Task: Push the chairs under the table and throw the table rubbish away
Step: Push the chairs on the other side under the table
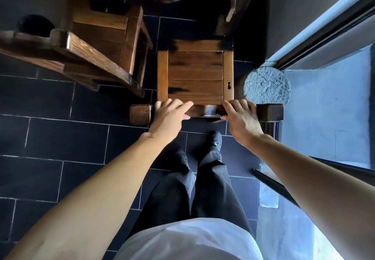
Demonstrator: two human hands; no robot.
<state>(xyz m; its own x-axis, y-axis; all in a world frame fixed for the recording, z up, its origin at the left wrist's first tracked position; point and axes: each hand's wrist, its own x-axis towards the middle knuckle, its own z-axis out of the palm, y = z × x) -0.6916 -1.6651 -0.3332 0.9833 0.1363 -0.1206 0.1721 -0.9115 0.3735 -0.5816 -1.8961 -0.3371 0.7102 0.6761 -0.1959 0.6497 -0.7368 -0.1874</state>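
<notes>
White shirt [188,239], black trousers [194,194], black shoes [215,139], bare forearms [105,188]

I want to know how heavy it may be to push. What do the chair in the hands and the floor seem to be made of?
The chair looks like solid wood, brown stained and glossy: plank lines and dark grain marks show on its seat. The floor seems dark matte tile, perhaps slate or ceramic, with pale grout lines.
</notes>
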